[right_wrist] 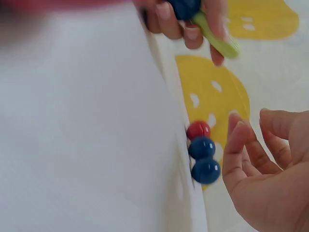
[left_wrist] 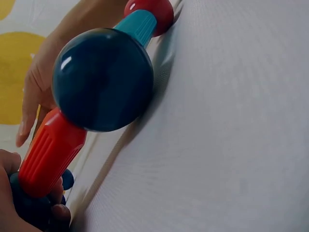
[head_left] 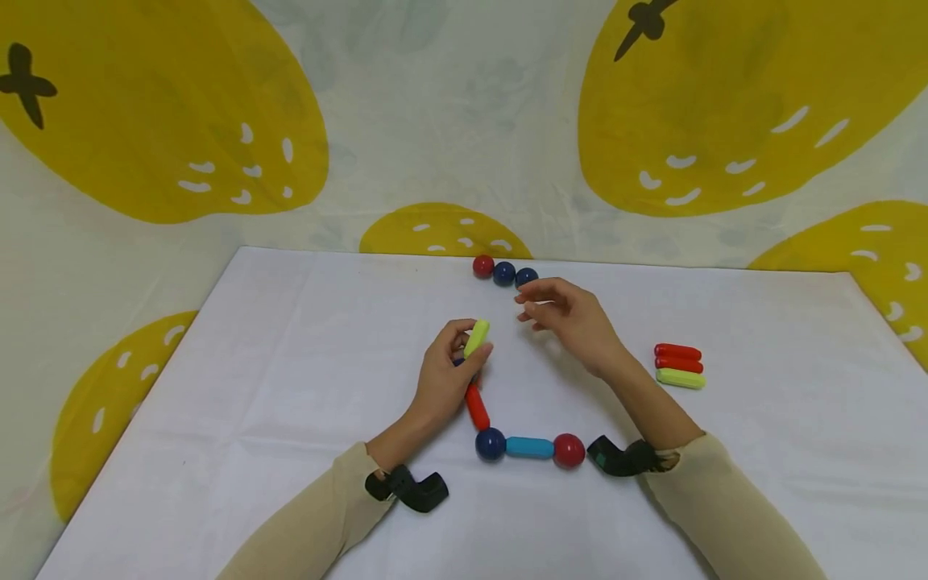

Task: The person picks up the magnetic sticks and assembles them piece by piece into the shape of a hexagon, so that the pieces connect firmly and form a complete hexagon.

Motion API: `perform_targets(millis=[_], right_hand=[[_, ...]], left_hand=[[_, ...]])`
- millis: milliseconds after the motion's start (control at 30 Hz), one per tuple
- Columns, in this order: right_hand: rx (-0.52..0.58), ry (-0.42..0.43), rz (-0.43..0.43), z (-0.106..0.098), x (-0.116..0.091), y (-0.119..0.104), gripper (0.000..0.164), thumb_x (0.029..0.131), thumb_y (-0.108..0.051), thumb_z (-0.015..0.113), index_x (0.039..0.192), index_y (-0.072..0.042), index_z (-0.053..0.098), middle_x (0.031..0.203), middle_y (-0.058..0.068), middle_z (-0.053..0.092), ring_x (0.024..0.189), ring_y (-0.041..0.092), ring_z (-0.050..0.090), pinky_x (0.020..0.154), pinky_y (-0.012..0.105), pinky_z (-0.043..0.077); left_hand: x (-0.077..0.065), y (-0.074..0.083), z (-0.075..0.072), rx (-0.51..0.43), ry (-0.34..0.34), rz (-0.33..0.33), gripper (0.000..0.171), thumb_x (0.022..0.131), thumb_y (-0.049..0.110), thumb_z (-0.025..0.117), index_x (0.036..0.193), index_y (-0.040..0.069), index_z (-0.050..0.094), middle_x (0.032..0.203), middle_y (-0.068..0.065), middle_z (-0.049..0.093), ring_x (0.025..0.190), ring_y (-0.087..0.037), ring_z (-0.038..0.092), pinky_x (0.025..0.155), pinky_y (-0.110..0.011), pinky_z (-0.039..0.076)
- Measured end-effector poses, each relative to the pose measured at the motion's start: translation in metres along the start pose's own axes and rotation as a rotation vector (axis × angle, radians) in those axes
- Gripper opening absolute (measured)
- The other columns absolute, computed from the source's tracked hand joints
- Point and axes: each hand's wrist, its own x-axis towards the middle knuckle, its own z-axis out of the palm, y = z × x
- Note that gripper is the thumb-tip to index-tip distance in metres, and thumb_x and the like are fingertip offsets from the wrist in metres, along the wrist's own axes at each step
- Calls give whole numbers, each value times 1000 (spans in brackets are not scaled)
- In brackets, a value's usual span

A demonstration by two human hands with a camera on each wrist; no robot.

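Observation:
My left hand (head_left: 440,372) grips a dark blue toy ball (right_wrist: 185,7), mostly covered by the fingers in the head view. From this ball a yellow-green rod (head_left: 476,337) points up and away, between thumb and fingers. A red rod (left_wrist: 52,153) joins the same ball to a second dark blue ball (head_left: 490,445) on the near side. A light blue rod (head_left: 529,448) continues the chain to a red ball (head_left: 569,450). To the right, my right hand (head_left: 576,326) hovers with loosely bent fingers and nothing in them, its fingertips near the loose balls at the back.
At the white table's (head_left: 326,306) far edge, a loose red ball (head_left: 483,267) sits in a row with two dark blue balls (head_left: 504,274). Two red rods (head_left: 677,352) and a yellow-green rod (head_left: 680,379) lie side by side at the right, beyond the right forearm.

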Motion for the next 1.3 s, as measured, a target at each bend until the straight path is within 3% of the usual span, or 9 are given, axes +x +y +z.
perform_targets(millis=[200,367,467,700,933,1167,1300], right_hand=[[-17,139,1,-16,10,13,30,97,-19,59,125,-8,58,122,10,59,101,29,61,78,27,52],[-50,177,4,-20,20,21,32,95,-21,61,125,-9,59,125,2,56,102,20,58,77,25,51],[-51,187,4,-19,26,27,34,95,-21,62,126,-9,58,128,2,54,102,20,58,74,25,50],[-141,159,-16,-15,32,38,39,95,-21,61,133,-16,56,132,6,52,99,22,53,66,24,45],[-247,76,-97,-10,33,43,48,95,-13,61,141,-16,48,147,0,39,97,23,52,87,38,43],[-335,13,-116,-10,30,41,52,96,-9,57,145,-16,42,153,1,31,100,24,51,88,40,42],[-370,11,-131,-10,29,40,57,95,-7,57,147,-16,38,148,5,36,96,24,49,82,38,42]], left_hand=[[-2,11,-1,-5,-25,-20,37,97,12,57,132,2,52,91,-20,58,64,-35,55,53,-20,41],[-8,32,-1,28,-29,24,40,98,6,54,137,0,48,94,-27,61,69,-40,54,56,-19,39],[-8,33,-1,27,-10,53,38,96,3,56,134,1,49,100,-25,65,69,-42,55,59,-22,43],[-7,29,0,-22,46,54,37,93,3,61,128,-2,52,101,-20,68,68,-42,58,59,-24,46],[-6,26,-1,-23,55,56,36,91,5,64,126,0,56,97,-14,67,71,-42,60,59,-23,45],[1,-4,-1,-18,51,66,39,90,17,68,127,10,59,98,-10,66,69,-33,61,58,-23,45],[0,-5,0,16,48,73,38,90,21,69,126,14,60,97,-5,66,66,-26,62,58,-24,45]])
